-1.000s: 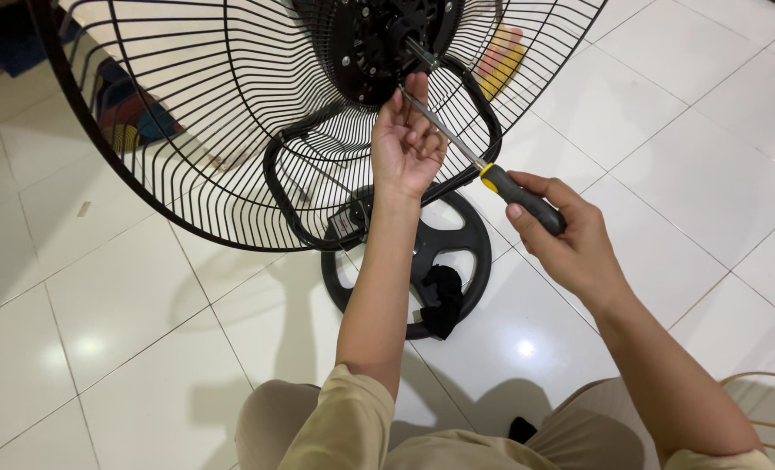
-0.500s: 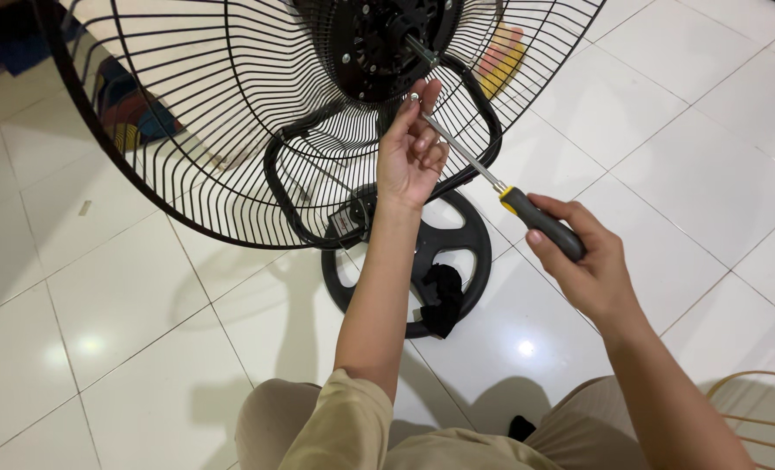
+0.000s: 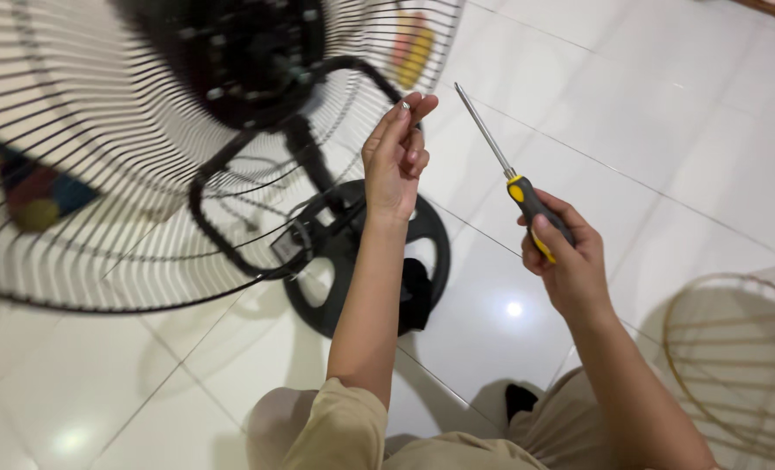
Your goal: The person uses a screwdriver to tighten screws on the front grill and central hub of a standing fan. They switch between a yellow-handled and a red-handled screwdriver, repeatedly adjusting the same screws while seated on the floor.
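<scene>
The left hand [image 3: 396, 157] is pinching a small screw [image 3: 404, 105] just left of the screwdriver [image 3: 513, 174] that the right hand [image 3: 566, 257] is gripping — the fan grille [image 3: 100, 218] standing farther left, its round base [image 3: 365, 261] lying below the pinch.

No packages, labels, signs or screens (none legible, anyway)

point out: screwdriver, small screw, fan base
screwdriver [image 3: 531, 202], head view, on the black and yellow handle above the right hand's grip.
screw [image 3: 404, 105], head view, on the small metal piece at the left hand's fingertips.
fan base [image 3: 432, 233], head view, on the round black rim.
</scene>
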